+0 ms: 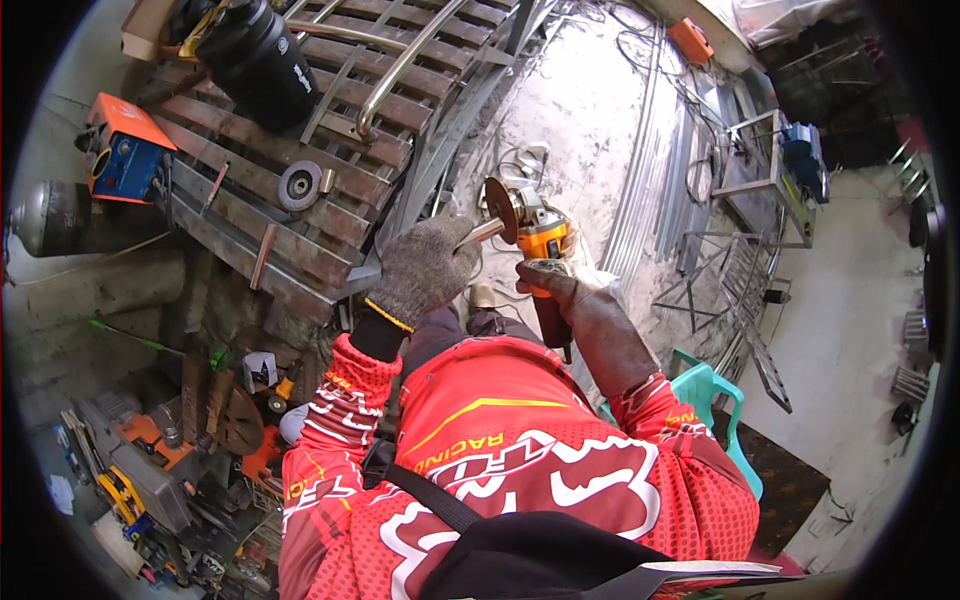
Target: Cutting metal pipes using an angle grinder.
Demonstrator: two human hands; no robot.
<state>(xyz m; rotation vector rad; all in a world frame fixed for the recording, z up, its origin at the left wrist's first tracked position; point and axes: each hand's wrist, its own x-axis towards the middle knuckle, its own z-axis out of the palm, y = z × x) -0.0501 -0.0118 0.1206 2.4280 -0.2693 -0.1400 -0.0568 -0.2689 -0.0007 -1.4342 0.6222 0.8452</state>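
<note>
My left hand [428,264], in a grey knit glove with a yellow-edged cuff, is closed around a short shiny metal tube [484,232]. The tube's free end points right, close against the disc [503,208] of an angle grinder [541,243]; whether they touch I cannot tell. My right hand [570,292], in a dark leather glove, wraps round the yellow-and-black grinder's body. Its fingers are partly hidden by the tool and the glove. Both hands are in front of my waist, off the right side of a slatted metal bench [230,137].
The bench bears a loose abrasive disc [299,186], bent metal tubing [412,68] and a black canister [258,66]. An orange-and-blue power unit [124,152] stands left. Long steel profiles [640,150] lie on the floor ahead. A teal plastic chair [741,430] is behind my right arm.
</note>
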